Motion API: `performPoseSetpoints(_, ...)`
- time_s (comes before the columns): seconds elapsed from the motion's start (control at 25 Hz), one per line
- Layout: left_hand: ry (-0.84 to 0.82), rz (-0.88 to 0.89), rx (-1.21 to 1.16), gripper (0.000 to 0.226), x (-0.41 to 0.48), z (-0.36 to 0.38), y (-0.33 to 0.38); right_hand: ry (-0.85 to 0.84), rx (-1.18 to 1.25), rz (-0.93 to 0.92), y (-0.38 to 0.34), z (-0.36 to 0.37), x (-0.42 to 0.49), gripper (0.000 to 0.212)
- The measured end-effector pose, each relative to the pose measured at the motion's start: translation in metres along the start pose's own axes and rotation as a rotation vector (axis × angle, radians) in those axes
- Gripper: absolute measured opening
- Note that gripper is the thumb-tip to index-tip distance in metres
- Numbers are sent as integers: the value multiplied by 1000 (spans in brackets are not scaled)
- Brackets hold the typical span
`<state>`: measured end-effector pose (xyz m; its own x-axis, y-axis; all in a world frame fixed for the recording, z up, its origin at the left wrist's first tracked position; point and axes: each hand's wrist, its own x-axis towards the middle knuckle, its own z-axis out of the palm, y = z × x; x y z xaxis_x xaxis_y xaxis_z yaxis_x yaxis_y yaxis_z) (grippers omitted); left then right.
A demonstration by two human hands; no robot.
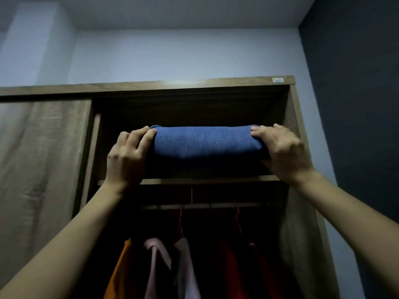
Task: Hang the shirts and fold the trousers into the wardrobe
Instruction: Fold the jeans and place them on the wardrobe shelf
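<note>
Your left hand (126, 156) and right hand (282, 152), arms raised, grip the ends of the folded blue trousers (205, 142) at the top shelf's (207, 180) front edge, above hanging shirts (155, 266).

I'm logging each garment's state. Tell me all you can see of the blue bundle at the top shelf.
The blue bundle is a folded garment of soft, slightly fuzzy cloth, lying level with its rounded fold toward the camera. It sits in the wardrobe's top compartment, above the shelf. The left hand and right hand each hold one end. Whether its underside rests on the shelf is hidden.
</note>
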<state>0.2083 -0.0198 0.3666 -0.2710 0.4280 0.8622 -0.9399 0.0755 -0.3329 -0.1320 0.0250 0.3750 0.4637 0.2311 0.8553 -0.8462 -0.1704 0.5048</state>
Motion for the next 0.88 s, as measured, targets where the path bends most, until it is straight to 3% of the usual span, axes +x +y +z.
performPoseSetpoints(0.12, -248, -34, 22, 49, 7, 56, 5, -289, 27, 186, 19, 34, 11, 65)
performPoseSetpoints(0.24, -646, -98, -64, 59, 0, 100, 14, -639, 4, 328, 36, 70, 12, 58)
performPoseSetpoints(0.32, -797, -120, -74, 58, -11, 116, 27, -752, 4, 362, 40, 89, -3, 52)
performPoseSetpoints(0.48, -929, -128, -243, 67, -10, 138, 27, -794, 62, 425, 52, 109, -24, 49)
performPoseSetpoints(0.6, -1242, -221, -492, 62, -4, 135, 14, -1070, 111, 385, 61, 99, -8, 61)
performPoseSetpoints(0.68, -1378, -239, -399, 57, -7, 129, 15, -1238, 115, 346, 61, 91, -2, 73)
performPoseSetpoints(0.72, -1389, -209, -318, 60, -9, 128, 18, -1279, 57, 334, 60, 90, -1, 78)
performPoseSetpoints(0.8, -1220, -113, -199, 74, -4, 126, 27, -1253, -17, 319, 49, 91, 0, 87)
performPoseSetpoints(0.88, -1037, -59, -230, 88, 6, 128, 39, -1039, 118, 280, 31, 102, 4, 85)
